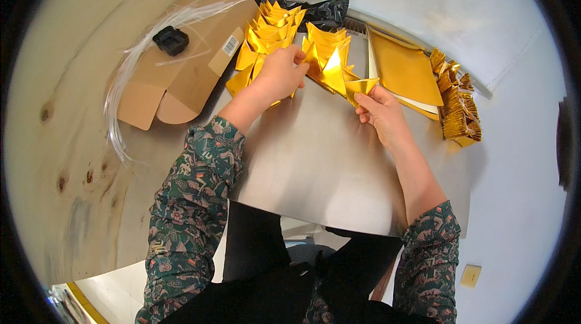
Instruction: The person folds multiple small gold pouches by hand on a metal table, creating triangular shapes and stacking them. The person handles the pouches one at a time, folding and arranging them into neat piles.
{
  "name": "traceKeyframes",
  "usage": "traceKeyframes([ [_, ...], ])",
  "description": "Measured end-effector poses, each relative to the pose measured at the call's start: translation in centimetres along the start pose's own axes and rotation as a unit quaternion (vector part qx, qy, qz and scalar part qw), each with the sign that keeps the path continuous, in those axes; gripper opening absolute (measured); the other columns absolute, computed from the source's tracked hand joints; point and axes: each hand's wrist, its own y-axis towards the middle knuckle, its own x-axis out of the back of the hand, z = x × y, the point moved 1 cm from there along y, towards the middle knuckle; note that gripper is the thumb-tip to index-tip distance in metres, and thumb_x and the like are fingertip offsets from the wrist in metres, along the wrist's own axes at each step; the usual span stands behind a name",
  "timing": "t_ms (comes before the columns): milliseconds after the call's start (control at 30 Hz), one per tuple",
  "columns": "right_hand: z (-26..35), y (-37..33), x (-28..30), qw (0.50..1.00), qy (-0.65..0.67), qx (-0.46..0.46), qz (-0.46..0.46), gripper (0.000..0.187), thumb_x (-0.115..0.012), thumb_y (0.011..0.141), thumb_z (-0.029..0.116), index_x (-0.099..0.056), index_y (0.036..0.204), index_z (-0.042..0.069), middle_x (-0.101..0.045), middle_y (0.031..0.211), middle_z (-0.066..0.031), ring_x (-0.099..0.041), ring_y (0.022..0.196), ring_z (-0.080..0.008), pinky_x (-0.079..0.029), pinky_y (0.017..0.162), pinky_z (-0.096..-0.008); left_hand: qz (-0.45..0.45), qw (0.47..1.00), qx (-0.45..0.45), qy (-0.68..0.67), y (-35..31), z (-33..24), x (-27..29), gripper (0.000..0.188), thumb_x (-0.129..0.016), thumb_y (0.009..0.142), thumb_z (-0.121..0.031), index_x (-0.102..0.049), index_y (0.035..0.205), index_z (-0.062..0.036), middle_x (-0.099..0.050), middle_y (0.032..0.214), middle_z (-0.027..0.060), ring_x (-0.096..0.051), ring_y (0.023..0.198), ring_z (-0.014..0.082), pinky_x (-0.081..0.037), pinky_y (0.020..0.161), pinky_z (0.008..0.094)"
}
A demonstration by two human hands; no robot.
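Note:
My right hand [381, 112] pinches a folded gold paper piece [357, 89], shaped like a small boat with pointed ends, between thumb and fingers. This piece touches the end of a nested row of similar gold paper pieces [330, 51]. My left hand [281, 76] is closed, its fingertips at the left edge of that same row, gripping a gold fold there. Beneath and behind the left hand stands a second nested row of gold folded pieces [275, 21], partly hidden by the hand. Both rows lie on a shiny metal worktop [321, 160].
At the left lies a brown cardboard box [206, 76] with clear plastic strips [124, 76] and a black plastic object [171, 40]. Black plastic film [330, 12] sits at the back. To the right are flat gold sheets [405, 69] and a tied pleated gold bundle [460, 112] by the wall.

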Motion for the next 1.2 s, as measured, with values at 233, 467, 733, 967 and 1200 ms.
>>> traceKeyframes([
  [233,0.1,2.8,-0.1,0.995,-0.089,-0.031,0.013,0.022,-0.069,0.091,0.019,-0.062,0.103,0.002,-0.067,0.095,-0.0072,-0.057,0.066,-0.0088,-0.044,0.052,-0.0232,-0.018,0.99,-0.058,0.128,0.8,3.0,-1.1,0.039,-0.068,0.089,-0.011,-0.056,0.122,0.0054,-0.066,0.115,0.0194,-0.07,0.068,0.0194,-0.056,0.068,0.0325],
  [467,0.4,3.1,-1.1,0.996,-0.085,-0.014,0.005,0.021,-0.067,0.092,0.015,-0.06,0.107,0.001,-0.068,0.094,-0.0075,-0.065,0.071,-0.011,-0.042,0.048,-0.0212,0.016,0.997,-0.021,0.066,0.6,2.1,-1.0,0.035,-0.061,0.095,-0.013,-0.057,0.125,0.0043,-0.068,0.112,0.0161,-0.069,0.066,0.0174,-0.055,0.063,0.0311],
  [733,-0.1,3.0,-0.1,0.998,-0.063,0.02,-0.008,0.022,-0.068,0.091,0.01,-0.058,0.108,0.002,-0.068,0.094,-0.0081,-0.064,0.068,-0.0104,-0.042,0.046,-0.0208,0.029,0.994,0.071,-0.082,0.0,0.4,-0.4,0.03,-0.065,0.096,-0.027,-0.067,0.113,-0.0019,-0.068,0.081,0.0034,-0.062,0.053,0.0097,-0.049,0.049,0.0245],
  [967,-0.3,3.0,0.8,0.999,0.017,0.023,0.016,0.028,-0.068,0.092,0.015,-0.059,0.115,0.002,-0.066,0.093,-0.0053,-0.061,0.068,-0.009,-0.045,0.053,-0.0212,0.065,0.984,0.099,-0.129,-0.3,0.3,-0.3,0.021,-0.068,0.094,-0.028,-0.069,0.095,-0.0069,-0.062,0.067,-0.0026,-0.054,0.047,0.0032,-0.041,0.041,0.0181],
  [1200,-0.2,3.1,1.3,0.997,0.064,0.02,0.043,0.024,-0.066,0.094,0.021,-0.063,0.11,0.004,-0.065,0.091,-0.0019,-0.061,0.07,-0.0085,-0.045,0.056,-0.021,0.104,0.964,0.119,-0.215,-0.3,0.3,0.7,0.024,-0.067,0.095,-0.028,-0.065,0.083,-0.0083,-0.058,0.058,-0.0029,-0.046,0.041,0.0029,-0.032,0.038,0.0179],
])
